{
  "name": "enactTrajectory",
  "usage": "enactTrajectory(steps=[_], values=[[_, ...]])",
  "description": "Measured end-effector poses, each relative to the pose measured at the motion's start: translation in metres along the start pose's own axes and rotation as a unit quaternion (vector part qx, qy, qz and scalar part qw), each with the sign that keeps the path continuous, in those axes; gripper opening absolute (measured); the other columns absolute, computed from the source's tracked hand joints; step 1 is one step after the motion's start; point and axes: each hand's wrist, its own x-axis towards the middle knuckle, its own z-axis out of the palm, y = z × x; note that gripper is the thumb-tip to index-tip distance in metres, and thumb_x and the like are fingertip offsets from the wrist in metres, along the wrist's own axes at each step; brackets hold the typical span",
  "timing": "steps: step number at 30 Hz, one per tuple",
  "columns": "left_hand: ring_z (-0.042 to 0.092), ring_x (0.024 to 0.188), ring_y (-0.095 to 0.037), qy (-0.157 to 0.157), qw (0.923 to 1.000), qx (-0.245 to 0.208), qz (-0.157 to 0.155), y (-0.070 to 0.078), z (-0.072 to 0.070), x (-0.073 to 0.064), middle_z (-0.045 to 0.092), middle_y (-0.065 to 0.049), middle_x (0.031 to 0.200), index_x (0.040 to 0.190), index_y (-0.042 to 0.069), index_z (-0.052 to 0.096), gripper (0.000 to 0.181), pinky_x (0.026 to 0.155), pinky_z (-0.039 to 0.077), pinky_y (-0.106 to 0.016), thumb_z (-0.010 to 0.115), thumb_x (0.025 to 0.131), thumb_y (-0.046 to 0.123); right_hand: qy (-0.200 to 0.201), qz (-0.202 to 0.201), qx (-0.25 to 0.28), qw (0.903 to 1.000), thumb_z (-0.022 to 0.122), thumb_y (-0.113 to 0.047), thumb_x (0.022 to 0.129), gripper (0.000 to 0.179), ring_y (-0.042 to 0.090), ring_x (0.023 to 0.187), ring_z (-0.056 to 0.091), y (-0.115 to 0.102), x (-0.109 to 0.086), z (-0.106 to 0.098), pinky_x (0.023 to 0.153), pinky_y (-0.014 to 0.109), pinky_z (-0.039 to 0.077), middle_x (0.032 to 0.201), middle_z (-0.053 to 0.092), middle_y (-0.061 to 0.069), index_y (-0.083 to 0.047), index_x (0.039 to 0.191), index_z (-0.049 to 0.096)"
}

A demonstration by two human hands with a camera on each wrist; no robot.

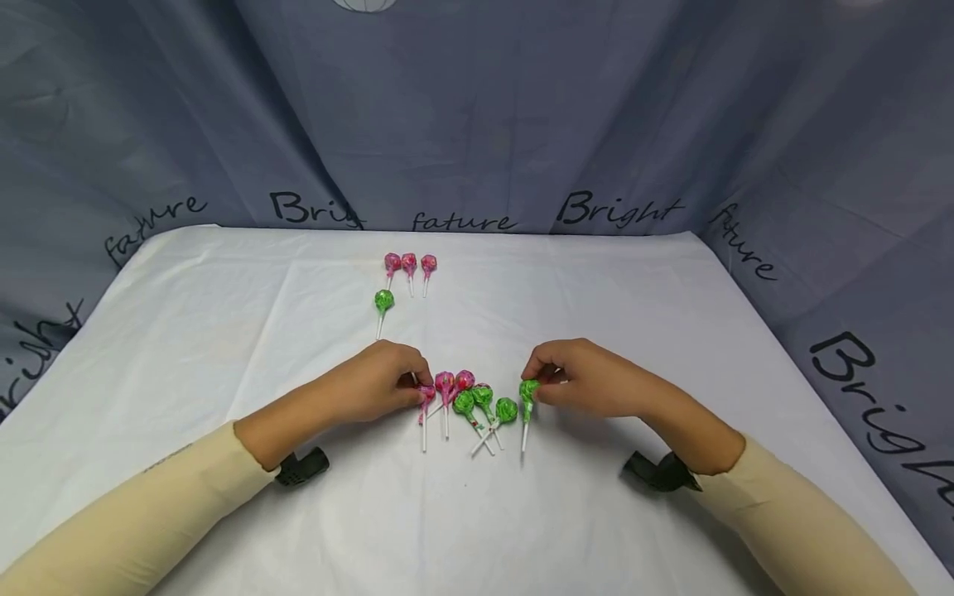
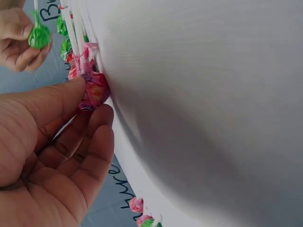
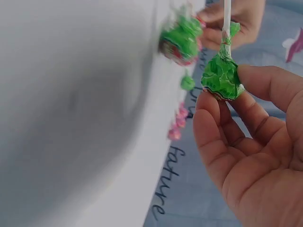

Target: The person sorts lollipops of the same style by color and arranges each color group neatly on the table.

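Note:
My left hand [image 1: 383, 382] pinches the wrapped head of a pink lollipop [image 2: 96, 90] between thumb and fingers, at the left end of a small pile. In my right hand [image 1: 592, 377] a green lollipop [image 3: 221, 78] is gripped by its head, its white stick pointing toward me in the head view. Between the hands lie two more pink lollipops [image 1: 444, 382] and several green lollipops [image 1: 506, 410], their sticks crossing. The right wrist view shows the held green lollipop apart from the blurred pile.
Farther back on the white cloth [image 1: 596, 290], three pink lollipops [image 1: 409, 263] stand side by side in a row. Just in front of the leftmost lies a single green lollipop [image 1: 383, 300]. A grey curtain [image 1: 462, 116] with black lettering hangs behind the table.

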Motion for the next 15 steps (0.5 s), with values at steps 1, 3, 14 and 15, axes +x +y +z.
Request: enactTrajectory(steps=[1, 3, 14, 15], values=[[0.054, 0.076, -0.009, -0.001, 1.0000, 0.001, 0.000, 0.000, -0.001, 0.000, 0.063, 0.006, 0.086, 0.092, 0.009, 0.072, 0.007, 0.071, 0.049, -0.027, 0.075, 0.087, 0.005, 0.003, -0.002, 0.001, 1.0000, 0.067, -0.004, 0.091, 0.012, 0.016, 0.090, 0.061, -0.002, 0.004, -0.003, 0.079, 0.033, 0.053, 0.097, 0.066, -0.003, -0.012, 0.100, 0.068], [0.054, 0.075, -0.009, -0.002, 1.0000, 0.000, 0.000, 0.001, -0.002, 0.002, 0.063, 0.006, 0.085, 0.091, 0.009, 0.072, 0.006, 0.070, 0.049, -0.027, 0.075, 0.087, 0.005, 0.008, -0.005, 0.006, 0.9999, 0.068, -0.004, 0.091, 0.012, 0.017, 0.089, 0.060, -0.006, 0.012, -0.009, 0.078, 0.034, 0.053, 0.097, 0.066, -0.003, -0.011, 0.101, 0.068], [0.054, 0.075, -0.008, -0.002, 1.0000, -0.005, 0.005, -0.002, -0.001, 0.003, 0.062, 0.008, 0.083, 0.089, 0.011, 0.072, 0.006, 0.070, 0.048, -0.027, 0.076, 0.087, 0.007, 0.029, -0.031, -0.007, 0.9991, 0.068, -0.004, 0.092, 0.012, 0.018, 0.089, 0.062, -0.026, 0.083, -0.031, 0.080, 0.035, 0.052, 0.098, 0.069, 0.002, -0.006, 0.104, 0.068], [0.054, 0.075, -0.008, -0.002, 1.0000, -0.006, 0.007, -0.002, -0.001, 0.003, 0.062, 0.008, 0.083, 0.090, 0.010, 0.072, 0.006, 0.070, 0.048, -0.027, 0.076, 0.087, 0.007, 0.029, -0.030, -0.010, 0.9991, 0.068, -0.005, 0.092, 0.013, 0.018, 0.089, 0.062, -0.026, 0.092, -0.032, 0.080, 0.035, 0.052, 0.098, 0.069, 0.003, -0.006, 0.104, 0.068]])
